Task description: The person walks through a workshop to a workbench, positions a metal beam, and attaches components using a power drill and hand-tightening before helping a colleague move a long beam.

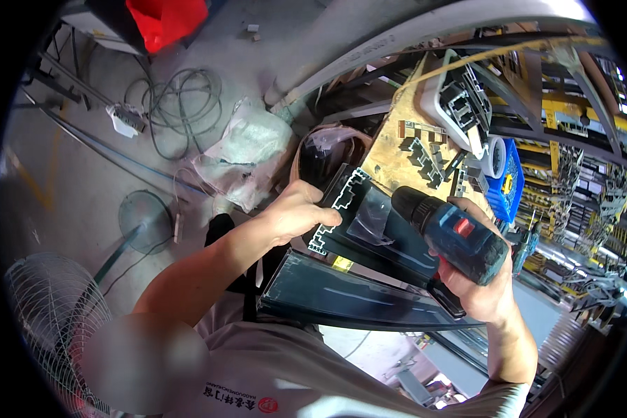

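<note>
In my right hand (477, 292) is a blue and black cordless drill (453, 233) with a red switch on top, its chuck pointing to the far left. My left hand (299, 212) grips the cut end of a dark aluminium profile (404, 247), thumb over the jagged bright edge. A crumpled piece of clear plastic (371, 221) lies on that profile, between my hands. Nearer my body a second dark profile (348, 289) runs alongside. Whether a bit sits in the chuck is not visible.
Short profile offcuts (425, 160) lie on a plywood board (390, 150), beside a white bin (435, 104) of more pieces and a blue crate (510, 184). A white sack (247, 150) and coiled cable (181, 104) are on the floor. A fan (56, 327) stands at left.
</note>
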Available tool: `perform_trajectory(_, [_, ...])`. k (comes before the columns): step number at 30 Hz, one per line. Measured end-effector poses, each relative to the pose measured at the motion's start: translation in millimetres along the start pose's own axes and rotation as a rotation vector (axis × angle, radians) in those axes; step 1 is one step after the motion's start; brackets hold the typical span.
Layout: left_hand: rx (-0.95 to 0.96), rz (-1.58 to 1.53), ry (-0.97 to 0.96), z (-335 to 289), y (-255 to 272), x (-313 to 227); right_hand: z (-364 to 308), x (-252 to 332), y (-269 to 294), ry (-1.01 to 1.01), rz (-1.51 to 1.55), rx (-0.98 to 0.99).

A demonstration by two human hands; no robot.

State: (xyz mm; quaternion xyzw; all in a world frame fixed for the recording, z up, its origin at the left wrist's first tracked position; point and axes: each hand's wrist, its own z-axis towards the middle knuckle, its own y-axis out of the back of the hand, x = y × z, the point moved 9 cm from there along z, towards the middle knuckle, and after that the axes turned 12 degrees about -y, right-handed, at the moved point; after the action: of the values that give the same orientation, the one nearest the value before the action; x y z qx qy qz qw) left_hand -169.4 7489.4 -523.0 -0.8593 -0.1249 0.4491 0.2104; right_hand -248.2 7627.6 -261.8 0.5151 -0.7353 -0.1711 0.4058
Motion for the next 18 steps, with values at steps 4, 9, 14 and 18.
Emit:
perform_trajectory(4, [0.021, 0.039, 0.042, 1.0, 1.6, 4.1, 13.5, 5.3, -11.9, -0.093, 0.091, 0.027])
perform_trajectory(9, [0.063, 0.051, 0.051, -3.7, 1.8, -3.6, 23.9, 9.8, -24.7, -0.123, 0.171, 0.074])
perform_trajectory(14, [0.056, 0.069, 0.026, -2.4, 3.6, -3.9, 24.8, 13.2, -23.7, -0.204, 0.200, 0.075])
perform_trajectory(18, [0.063, 0.072, 0.056, -1.0, 3.3, 3.4, 27.4, 11.4, -22.9, -0.230, 0.191, 0.098])
